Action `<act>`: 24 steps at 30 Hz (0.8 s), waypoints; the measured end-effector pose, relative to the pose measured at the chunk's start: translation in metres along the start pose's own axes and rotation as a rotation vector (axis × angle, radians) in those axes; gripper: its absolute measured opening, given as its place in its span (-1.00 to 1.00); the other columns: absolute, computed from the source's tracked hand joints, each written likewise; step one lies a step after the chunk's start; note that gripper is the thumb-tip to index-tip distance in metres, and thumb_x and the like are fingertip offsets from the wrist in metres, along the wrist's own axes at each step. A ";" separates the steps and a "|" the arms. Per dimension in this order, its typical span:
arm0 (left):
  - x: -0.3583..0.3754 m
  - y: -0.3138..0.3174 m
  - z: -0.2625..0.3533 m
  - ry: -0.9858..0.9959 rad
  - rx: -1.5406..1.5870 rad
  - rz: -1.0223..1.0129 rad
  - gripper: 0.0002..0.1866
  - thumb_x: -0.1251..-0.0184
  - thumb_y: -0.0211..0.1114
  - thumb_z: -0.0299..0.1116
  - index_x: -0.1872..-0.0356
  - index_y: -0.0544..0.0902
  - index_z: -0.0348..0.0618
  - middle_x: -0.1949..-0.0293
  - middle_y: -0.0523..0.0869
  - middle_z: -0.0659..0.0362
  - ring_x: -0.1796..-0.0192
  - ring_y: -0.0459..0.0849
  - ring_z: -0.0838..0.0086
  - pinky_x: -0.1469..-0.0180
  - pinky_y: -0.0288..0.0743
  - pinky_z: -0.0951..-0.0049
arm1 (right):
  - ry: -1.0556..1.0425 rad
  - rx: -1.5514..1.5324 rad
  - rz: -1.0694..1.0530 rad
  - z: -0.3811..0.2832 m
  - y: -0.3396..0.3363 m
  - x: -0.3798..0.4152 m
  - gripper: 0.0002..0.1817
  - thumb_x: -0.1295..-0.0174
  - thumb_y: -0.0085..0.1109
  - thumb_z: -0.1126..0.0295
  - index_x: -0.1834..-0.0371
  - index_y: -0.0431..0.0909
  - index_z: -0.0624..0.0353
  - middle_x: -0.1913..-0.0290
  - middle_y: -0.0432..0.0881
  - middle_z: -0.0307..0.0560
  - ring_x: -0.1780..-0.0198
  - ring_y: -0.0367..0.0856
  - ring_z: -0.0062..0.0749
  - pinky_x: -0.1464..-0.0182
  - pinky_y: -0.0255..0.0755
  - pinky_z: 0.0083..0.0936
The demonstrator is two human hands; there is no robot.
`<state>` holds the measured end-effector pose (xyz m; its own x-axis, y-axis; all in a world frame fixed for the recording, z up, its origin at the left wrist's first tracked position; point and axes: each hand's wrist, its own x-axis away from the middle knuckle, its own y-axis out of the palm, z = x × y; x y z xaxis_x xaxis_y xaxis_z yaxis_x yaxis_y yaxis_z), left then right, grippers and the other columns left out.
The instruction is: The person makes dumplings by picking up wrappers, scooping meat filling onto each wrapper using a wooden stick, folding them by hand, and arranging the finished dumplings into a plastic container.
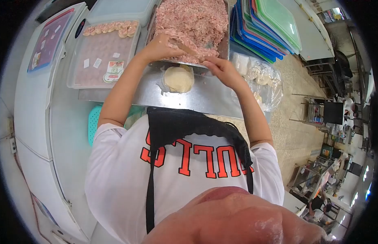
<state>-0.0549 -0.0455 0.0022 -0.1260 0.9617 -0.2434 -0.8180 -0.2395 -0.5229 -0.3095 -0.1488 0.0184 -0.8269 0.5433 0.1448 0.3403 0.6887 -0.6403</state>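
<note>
- While our left hand (162, 46) closes on a spatula (185, 48) in the minced meat tray (225, 44), upper centre.
- Our right hand (221, 69), fingers curled at the tray edge; what it grips we cannot tell.
- Wrapper stack (178, 78) just below.

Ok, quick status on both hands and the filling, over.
Left hand grips a stick-like tool at the minced meat tray. Right hand at the tray's near rim, contents unclear. Wrapper stack just below. Nothing blocking.

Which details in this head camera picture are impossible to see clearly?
- Head view: the fingertips of the left hand are hidden behind the hand itself.
- The metal tray of pink minced meat is cut off by the top edge.
- Labels on the clear plastic lid are too small to read.
- The right hand hides whatever it pinches.
</note>
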 end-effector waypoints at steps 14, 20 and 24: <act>-0.003 0.026 -0.039 -0.283 0.080 -0.067 -0.40 0.03 0.53 0.01 0.02 0.64 -0.19 0.05 0.69 0.00 -0.01 0.62 0.32 -0.09 0.46 0.36 | -0.044 0.724 0.142 0.067 0.000 -0.021 -0.72 -0.33 0.02 0.23 0.04 0.64 0.07 0.12 0.66 0.09 0.08 0.64 0.02 0.09 0.51 -0.19; 0.006 0.000 -0.001 0.031 0.101 0.094 -0.44 -0.02 0.51 -0.09 -0.05 0.62 -0.09 -0.10 0.64 0.04 -0.17 0.56 0.27 -0.23 0.38 0.37 | -0.136 -0.060 0.132 0.018 -0.033 0.000 -0.63 -0.35 0.11 0.16 -0.09 0.59 0.15 0.14 0.69 0.14 0.12 0.67 -0.13 0.01 0.47 -0.40; 0.005 -0.014 0.001 -0.015 -0.001 -0.093 -0.46 -0.01 0.52 -0.19 -0.04 0.62 -0.14 0.00 0.69 0.04 -0.04 0.62 0.30 -0.13 0.44 0.36 | -0.150 0.082 0.003 -0.003 -0.007 -0.011 -0.67 -0.36 0.14 0.24 -0.03 0.61 0.24 0.20 0.71 -0.04 0.24 0.63 -0.38 0.14 0.46 -0.48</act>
<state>-0.0440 -0.0374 0.0090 -0.0583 0.9817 -0.1815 -0.8260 -0.1495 -0.5435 -0.3019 -0.1580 0.0237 -0.8856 0.4633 0.0331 0.3098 0.6423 -0.7010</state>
